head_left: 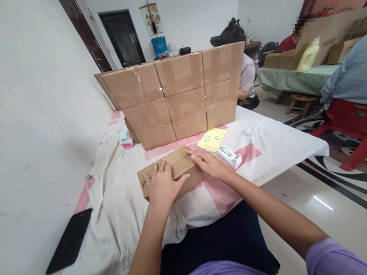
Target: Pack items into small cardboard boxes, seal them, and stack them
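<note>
A closed cardboard box lies on the cloth-covered table in front of me, its long side running left to right. Flat on its left part rests my left hand, fingers spread and thumb pointing right. My right hand lies along the box's right end with the fingers stretched out. Neither hand grips anything. Just right of the box stands a white tape dispenser. Behind that is a yellow sheet bearing a few small blue-edged stickers.
Stacked cardboard boxes form a wall at the table's back. A black tablet-like object lies at the left edge, a pink-and-white packet beside the stack. Other people sit beyond, one on a red chair at the right.
</note>
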Motion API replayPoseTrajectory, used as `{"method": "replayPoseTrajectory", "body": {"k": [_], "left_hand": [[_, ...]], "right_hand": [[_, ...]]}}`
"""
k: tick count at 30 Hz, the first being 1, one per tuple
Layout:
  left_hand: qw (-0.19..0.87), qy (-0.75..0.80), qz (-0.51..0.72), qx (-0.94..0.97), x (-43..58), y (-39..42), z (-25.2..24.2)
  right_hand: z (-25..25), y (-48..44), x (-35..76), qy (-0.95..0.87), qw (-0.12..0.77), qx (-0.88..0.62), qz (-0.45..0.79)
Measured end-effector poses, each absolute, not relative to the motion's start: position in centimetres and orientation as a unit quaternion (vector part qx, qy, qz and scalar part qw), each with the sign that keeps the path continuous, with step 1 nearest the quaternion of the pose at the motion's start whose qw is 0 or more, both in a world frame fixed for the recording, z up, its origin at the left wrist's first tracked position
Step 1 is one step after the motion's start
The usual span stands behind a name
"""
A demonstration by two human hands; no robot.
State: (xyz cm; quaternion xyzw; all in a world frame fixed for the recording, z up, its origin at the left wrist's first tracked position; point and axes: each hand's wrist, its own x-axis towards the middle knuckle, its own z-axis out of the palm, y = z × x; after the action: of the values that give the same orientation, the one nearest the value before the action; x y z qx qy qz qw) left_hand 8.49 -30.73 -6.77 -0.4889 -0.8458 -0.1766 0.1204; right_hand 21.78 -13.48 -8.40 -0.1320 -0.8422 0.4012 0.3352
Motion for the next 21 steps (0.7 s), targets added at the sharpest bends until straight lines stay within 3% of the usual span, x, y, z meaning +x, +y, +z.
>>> {"method": "replayPoseTrajectory", "body": {"k": [4,7,13,21], "left_hand": [[0.127,-0.852,-0.168,-0.480,8.8,-30.6,-6.8],[0.142,-0.858,-0.140,-0.473,8.9,-30.8,-6.9],[0.174,-0.854,-0.140,-0.470,9.1,-31.4,-7.5],[0.189,-0.841,-0.170,-0.478,9.1,-31.7,-8.0]], "right_hand": [[-7.6,-8.0,26.9,-0.777,0.362,-0.352,0.376],[-7.8,-4.3,30.4,-0.763,0.257,-0.472,0.359],[-8.7,-2.0,31.2,-0.737,0.087,-0.528,0.413],[-7.9,-1.1,30.2,-0.698,0.008,-0.531,0.479]]}}
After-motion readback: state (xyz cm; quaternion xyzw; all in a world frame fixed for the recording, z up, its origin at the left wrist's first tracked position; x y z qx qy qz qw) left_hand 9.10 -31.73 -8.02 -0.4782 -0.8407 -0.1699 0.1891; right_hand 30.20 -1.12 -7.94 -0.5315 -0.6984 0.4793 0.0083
